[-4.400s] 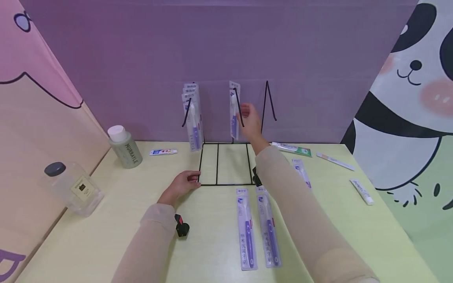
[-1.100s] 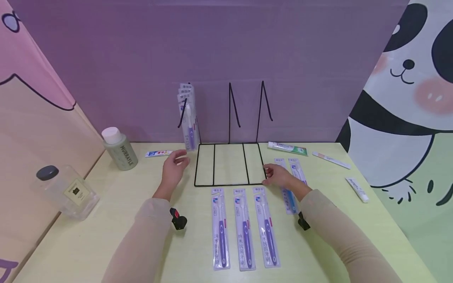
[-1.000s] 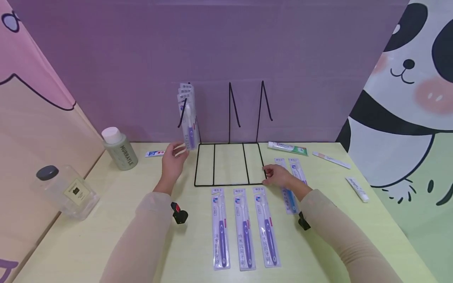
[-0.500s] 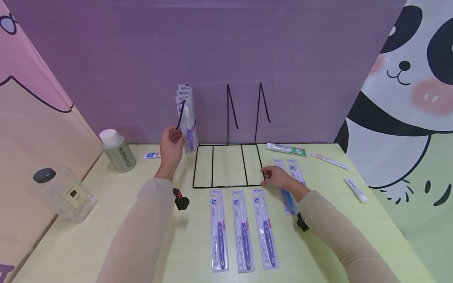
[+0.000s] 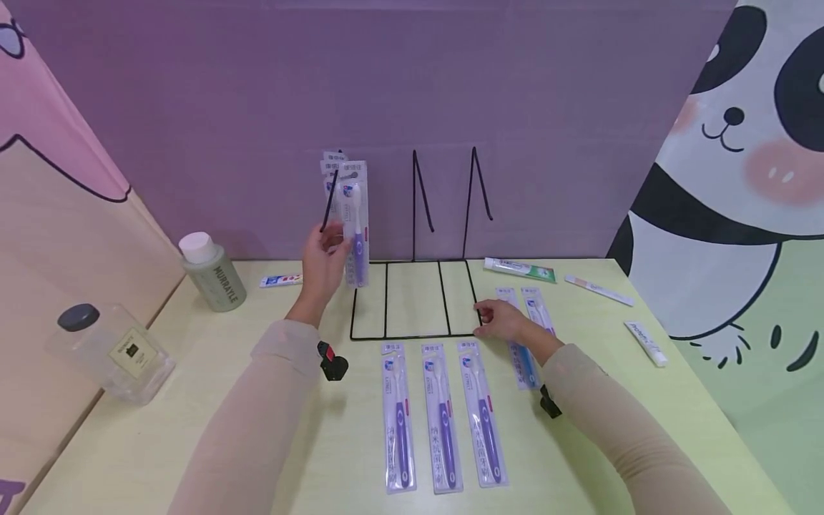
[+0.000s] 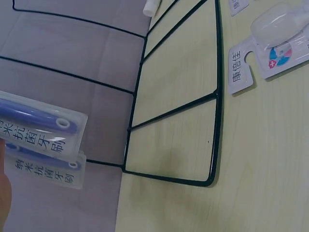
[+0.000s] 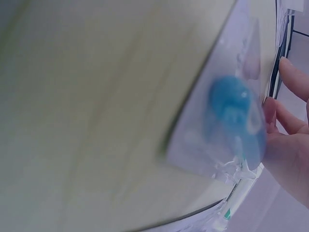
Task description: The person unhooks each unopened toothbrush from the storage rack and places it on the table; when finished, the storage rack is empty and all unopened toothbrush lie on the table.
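A black wire rack (image 5: 416,336) stands on the table with three upright hooks. My left hand (image 5: 322,266) pinches a packaged purple toothbrush (image 5: 355,214) by its left side, at the left hook. That pack is shifted right of the other toothbrush packs (image 5: 330,166), which hang behind it. In the left wrist view, the lower ends of the held pack (image 6: 41,128) and a hanging pack (image 6: 50,169) show. My right hand (image 5: 501,322) grips the right edge of the rack's base between thumb and fingers. The middle and right hooks are bare.
Three purple toothbrush packs (image 5: 443,429) lie side by side before the rack. Two more packs, one blue (image 5: 526,366), lie right of it. Toothpaste tubes (image 5: 520,270) and a slim box (image 5: 599,290) are at back right. A green bottle (image 5: 214,275) and clear bottle (image 5: 119,357) stand left.
Earlier my right hand was at a pack on the middle hook; that hook is now bare and a third pack lies in front. My left hand rose, took the left hook's front pack and shifted it right.
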A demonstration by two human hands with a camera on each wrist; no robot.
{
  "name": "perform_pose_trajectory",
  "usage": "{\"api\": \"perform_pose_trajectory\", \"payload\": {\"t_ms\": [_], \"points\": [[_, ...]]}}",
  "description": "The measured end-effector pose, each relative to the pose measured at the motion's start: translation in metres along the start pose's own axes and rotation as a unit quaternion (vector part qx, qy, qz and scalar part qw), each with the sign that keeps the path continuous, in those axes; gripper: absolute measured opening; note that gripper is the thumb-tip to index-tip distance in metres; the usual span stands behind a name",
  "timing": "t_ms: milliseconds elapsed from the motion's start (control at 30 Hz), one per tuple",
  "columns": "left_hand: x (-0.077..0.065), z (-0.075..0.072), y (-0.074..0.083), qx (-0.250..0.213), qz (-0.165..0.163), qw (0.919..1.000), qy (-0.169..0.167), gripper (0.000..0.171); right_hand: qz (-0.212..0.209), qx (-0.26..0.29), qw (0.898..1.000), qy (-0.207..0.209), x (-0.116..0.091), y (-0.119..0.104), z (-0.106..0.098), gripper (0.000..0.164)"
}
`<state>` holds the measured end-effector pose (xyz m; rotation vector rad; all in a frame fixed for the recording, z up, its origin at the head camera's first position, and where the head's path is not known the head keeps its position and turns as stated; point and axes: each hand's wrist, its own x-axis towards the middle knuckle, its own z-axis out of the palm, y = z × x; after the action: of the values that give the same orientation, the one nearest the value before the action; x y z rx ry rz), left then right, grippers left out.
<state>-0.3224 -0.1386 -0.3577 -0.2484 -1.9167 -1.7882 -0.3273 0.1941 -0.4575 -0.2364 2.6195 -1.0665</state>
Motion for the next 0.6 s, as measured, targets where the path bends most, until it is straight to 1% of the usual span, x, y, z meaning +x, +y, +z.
{"api": "perform_pose_trajectory", "payload": {"t_ms": [67,167,267,333,400,433,533,600], "points": [[0.001,0.002,-0.005,-0.003,0.004,0.9998,-0.019,0.027,0.000,0.000,1.000,0.000,0.000,0.000,0.000,0.060],[-0.002,0.002,-0.014,0.011,0.014,0.9990,-0.042,0.027,0.002,-0.001,1.000,0.000,0.000,0.000,0.000,0.060],[-0.012,-0.001,-0.013,0.035,0.023,0.9974,-0.059,0.029,0.000,-0.001,1.000,-0.001,0.000,0.001,0.000,0.059],[-0.020,-0.006,-0.012,0.052,0.014,0.9962,-0.069,0.030,-0.002,-0.005,1.000,0.000,0.000,0.001,0.001,0.059],[-0.029,-0.011,-0.012,0.065,-0.010,0.9946,-0.081,0.030,-0.004,-0.010,1.000,0.001,0.001,0.002,0.000,0.059],[-0.034,-0.015,-0.012,0.071,-0.027,0.9932,-0.088,0.031,-0.002,-0.010,1.000,0.001,0.001,0.002,0.001,0.059],[-0.054,-0.026,-0.013,0.072,-0.095,0.9854,-0.121,0.033,0.000,-0.013,1.000,0.002,0.001,0.002,0.001,0.059],[-0.069,-0.035,-0.014,0.060,-0.146,0.9770,-0.143,0.034,0.000,-0.009,1.000,0.001,0.001,0.002,0.001,0.060]]}}
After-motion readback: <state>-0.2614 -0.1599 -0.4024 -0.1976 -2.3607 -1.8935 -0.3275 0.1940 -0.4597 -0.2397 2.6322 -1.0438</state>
